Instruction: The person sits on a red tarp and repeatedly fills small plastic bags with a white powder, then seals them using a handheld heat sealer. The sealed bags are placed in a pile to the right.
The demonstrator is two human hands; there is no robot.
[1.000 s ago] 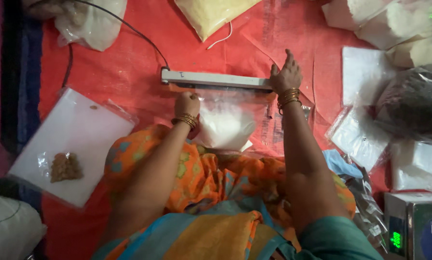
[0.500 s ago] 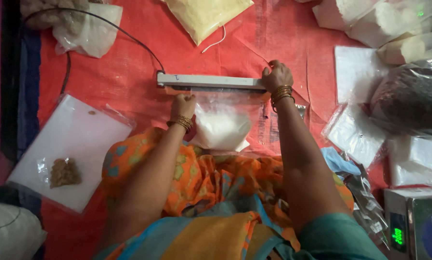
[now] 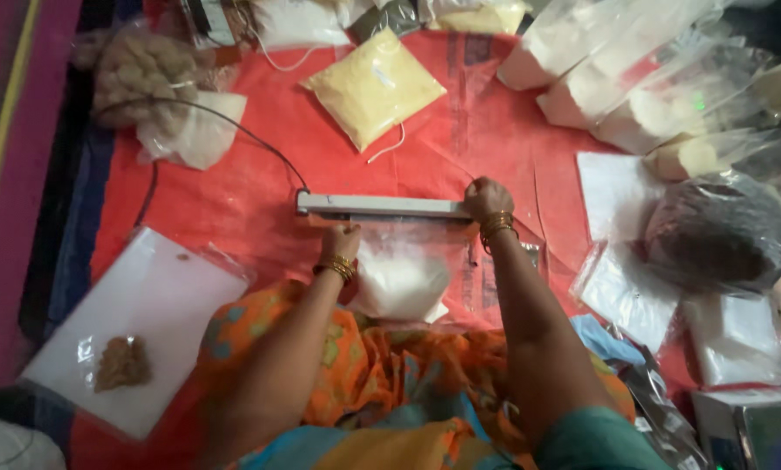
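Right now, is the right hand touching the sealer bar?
Touching. The head view shows the right hand closed over the right end of the grey sealer bar, with no gap visible between them.

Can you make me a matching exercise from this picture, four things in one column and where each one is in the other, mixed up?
Things:
1. right hand
2. left hand
3. yellow powder bag
4. brown bits

Places:
A. on the white sheet at lower left
B. on the right end of the grey sealer bar
C. on the red mat beyond the bar
D. on the clear pouch of white powder, just below the bar

Pairs: 1-B, 2-D, 3-C, 4-A
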